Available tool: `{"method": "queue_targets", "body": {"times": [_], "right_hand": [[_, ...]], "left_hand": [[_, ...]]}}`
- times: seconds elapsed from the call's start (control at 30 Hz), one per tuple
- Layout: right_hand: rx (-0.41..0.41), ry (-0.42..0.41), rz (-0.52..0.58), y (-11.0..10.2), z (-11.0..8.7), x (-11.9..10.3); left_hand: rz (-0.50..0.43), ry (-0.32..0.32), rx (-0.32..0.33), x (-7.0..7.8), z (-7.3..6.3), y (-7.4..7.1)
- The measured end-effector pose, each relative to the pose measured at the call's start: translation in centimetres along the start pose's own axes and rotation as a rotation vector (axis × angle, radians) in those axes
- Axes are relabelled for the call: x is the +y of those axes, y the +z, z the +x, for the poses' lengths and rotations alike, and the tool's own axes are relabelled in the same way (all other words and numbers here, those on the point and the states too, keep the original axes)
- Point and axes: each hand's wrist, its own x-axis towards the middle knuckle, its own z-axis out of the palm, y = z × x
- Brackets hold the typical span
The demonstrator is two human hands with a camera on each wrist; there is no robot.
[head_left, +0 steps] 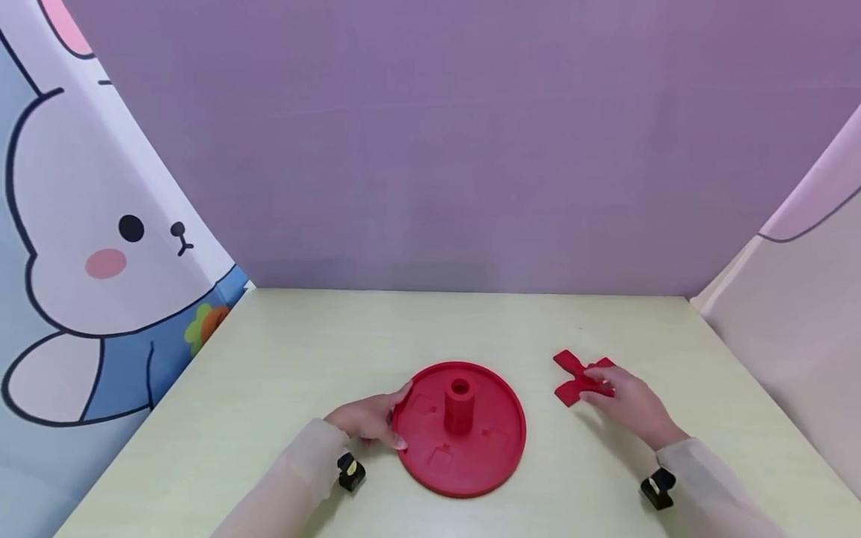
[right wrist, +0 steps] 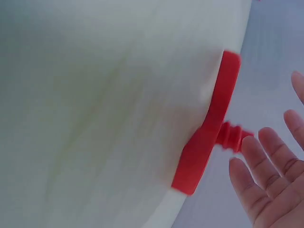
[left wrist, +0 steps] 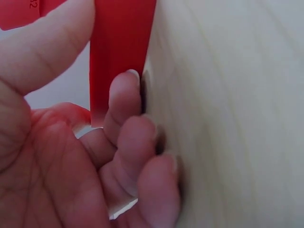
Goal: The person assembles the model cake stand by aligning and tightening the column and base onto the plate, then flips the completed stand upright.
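A red round disc (head_left: 498, 463) with a raised rim and a hollow upright post (head_left: 460, 411) in its middle lies on the table. My left hand (head_left: 368, 418) grips the disc's left edge. In the left wrist view, the thumb is over the red rim (left wrist: 116, 52) and the other fingertips are down by the tabletop. To the right, a red cross-shaped piece (head_left: 572, 390) rests on the table, partly hidden under my right hand (head_left: 632, 403). Its short ribbed knob (right wrist: 231, 137) shows in the right wrist view, right beside loosely extended fingers; whether they touch it, I cannot tell.
The pale wood-grain table (head_left: 303, 336) extends around both red pieces. Behind it stands a purple backdrop (head_left: 457, 149). A cartoon-printed cloth (head_left: 101, 261) hangs along the left side, and a pale panel (head_left: 794, 314) borders the right.
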Motion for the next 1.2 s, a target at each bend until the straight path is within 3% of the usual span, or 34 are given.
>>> {"method": "queue_targets", "body": {"times": [0.17,0.47,0.7,0.87,1.2], "right_hand": [[-0.033,0.033,-0.092,-0.5,-0.1,1.0],[-0.195,0.221,-0.047,-1.2,0.5,1.7],[-0.255,0.252,-0.098,-2.1,1.2,2.0],[-0.281,0.276,-0.112,-2.1,1.3,2.6],[-0.305,0.324,-0.064,-2.0,2.0,3.1]], "left_hand": [[0.005,0.001,0.015,0.0,-0.1,0.1],[0.02,-0.022,0.02,0.1,-0.3,0.1],[0.026,-0.024,0.011,0.6,-0.5,-0.3],[0.061,-0.017,0.039,0.9,-0.8,0.1],[0.053,-0.088,0.102,1.4,-0.8,0.8]]}}
